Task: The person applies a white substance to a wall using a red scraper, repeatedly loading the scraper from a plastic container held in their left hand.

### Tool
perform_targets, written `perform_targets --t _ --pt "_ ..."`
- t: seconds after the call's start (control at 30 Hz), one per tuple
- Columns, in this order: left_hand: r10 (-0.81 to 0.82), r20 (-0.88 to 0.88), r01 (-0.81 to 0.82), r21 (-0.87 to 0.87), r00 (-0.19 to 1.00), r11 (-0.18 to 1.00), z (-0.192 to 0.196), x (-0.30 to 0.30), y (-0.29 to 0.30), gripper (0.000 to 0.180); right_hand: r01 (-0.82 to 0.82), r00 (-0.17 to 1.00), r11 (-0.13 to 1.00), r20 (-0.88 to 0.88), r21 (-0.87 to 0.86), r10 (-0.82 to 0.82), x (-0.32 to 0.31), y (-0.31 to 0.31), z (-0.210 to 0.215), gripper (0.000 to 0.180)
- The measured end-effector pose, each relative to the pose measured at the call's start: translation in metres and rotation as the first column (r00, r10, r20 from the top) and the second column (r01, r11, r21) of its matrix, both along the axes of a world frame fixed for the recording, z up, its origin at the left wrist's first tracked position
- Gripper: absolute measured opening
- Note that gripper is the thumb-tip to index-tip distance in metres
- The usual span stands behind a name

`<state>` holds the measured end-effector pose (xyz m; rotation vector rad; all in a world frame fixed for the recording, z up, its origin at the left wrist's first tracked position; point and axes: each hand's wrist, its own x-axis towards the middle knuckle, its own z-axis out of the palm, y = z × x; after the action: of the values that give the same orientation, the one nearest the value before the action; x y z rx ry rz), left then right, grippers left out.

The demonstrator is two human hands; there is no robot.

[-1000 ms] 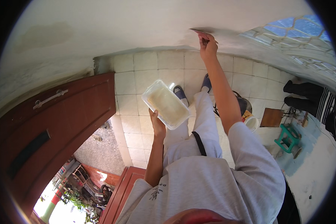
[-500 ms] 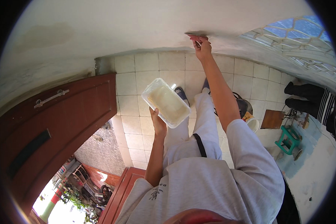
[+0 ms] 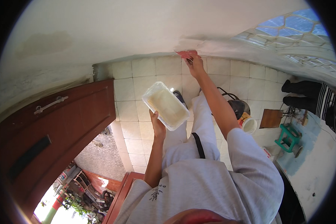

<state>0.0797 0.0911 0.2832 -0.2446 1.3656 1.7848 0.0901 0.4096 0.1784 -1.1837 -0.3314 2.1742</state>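
**Red scraper [image 3: 188, 54] just shifted toward the wall–floor line**

So half a second ago it was up over the wall [image 3: 130, 33] — now it's further left and lower in view, right where the wall meets the floor tiles [image 3: 143, 67]. Can't tell if the blade is touching or has come off the surface. My read: that stroke is at or near its end. There's a greyish smudged patch [image 3: 193, 39] on the wall just above it.

Right hand [image 3: 194, 65] has its fingers wrapped on the scraper. Left hand [image 3: 158, 125] has barely moved, gripping the clear tub [image 3: 180, 122] by its side — and there's pale paste [image 3: 167, 104] spread inside, so the supply is close by.
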Motion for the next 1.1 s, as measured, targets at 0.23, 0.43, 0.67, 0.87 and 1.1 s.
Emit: perform_targets --t 0.23,0.43,0.67,0.87,1.1 --pt "-0.011 -0.015 0.01 -0.042 1.0 0.999 -0.009 -0.002 -0.005 0.072 0.158 0.987 0.987 0.0 -0.039 -0.158 -0.053 0.077 -0.009 0.015" --pt "-0.013 -0.029 0.011 -0.073 1.0 0.997 -0.009 -0.007 -0.017 0.069 0.171 0.975 0.984 -0.15 0.05 -0.162 -0.012 0.007 0.037 0.011" --pt "0.012 0.023 -0.011 -0.02 1.0 1.0 -0.004 -0.002 -0.008 0.074 0.046 0.994 0.999 0.099 -0.026 -0.043 -0.03 -0.013 -0.018 0.016" --pt "-0.033 -0.008 0.033 -0.048 0.999 0.998 -0.007 0.004 -0.007 0.074 0.305 0.946 0.946 0.076 0.109 -0.314 -0.091 0.043 -0.008 0.02" --pt "-0.052 -0.041 0.047 -0.117 0.998 0.992 0.0 -0.004 -0.019 0.069 0.127 0.972 0.916 0.136 0.381 -0.191 -0.079 -0.047 0.052 0.01"
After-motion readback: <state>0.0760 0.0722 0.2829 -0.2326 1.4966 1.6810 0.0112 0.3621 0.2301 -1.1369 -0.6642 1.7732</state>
